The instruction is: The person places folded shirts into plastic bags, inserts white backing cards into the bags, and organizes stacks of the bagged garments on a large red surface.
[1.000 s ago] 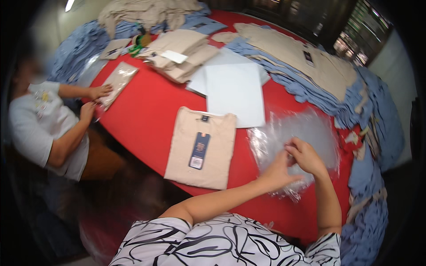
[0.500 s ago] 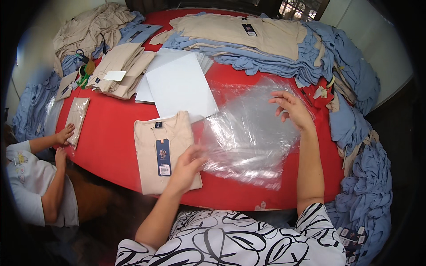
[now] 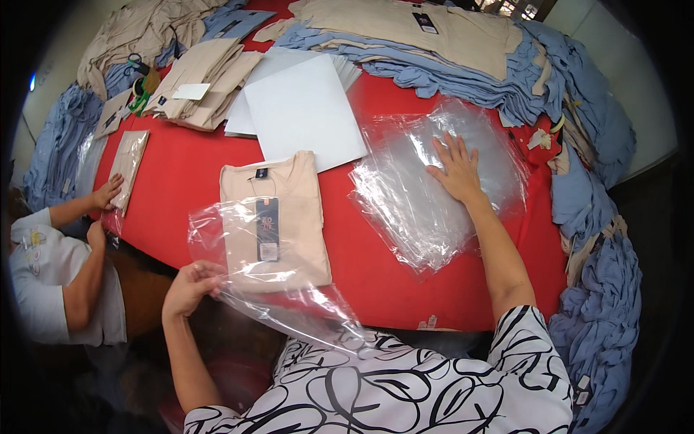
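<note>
My left hand [image 3: 194, 287] pinches the edge of a clear plastic bag [image 3: 289, 307] at the table's near edge. The bag spreads over the lower part of a folded beige shirt [image 3: 296, 199], and its loose end hangs toward my lap. On the shirt lies a dark blue hang tag [image 3: 267, 224], partly seen through the film. My right hand [image 3: 457, 168] rests flat, fingers spread, on a pile of clear plastic bags [image 3: 412, 210] to the right of the shirt.
White card sheets [image 3: 307, 108] lie beyond the shirt, beside folded beige shirts [image 3: 199, 79]. Blue and beige garments [image 3: 434, 65] are heaped along the far and right edges of the red table [image 3: 188, 163]. At left, another person's hand [image 3: 108, 192] touches a bagged shirt [image 3: 130, 163].
My left hand has moved left and now holds a single bag drawn across the shirt. My right hand has come down flat on the bag pile, which lies further from the shirt.
</note>
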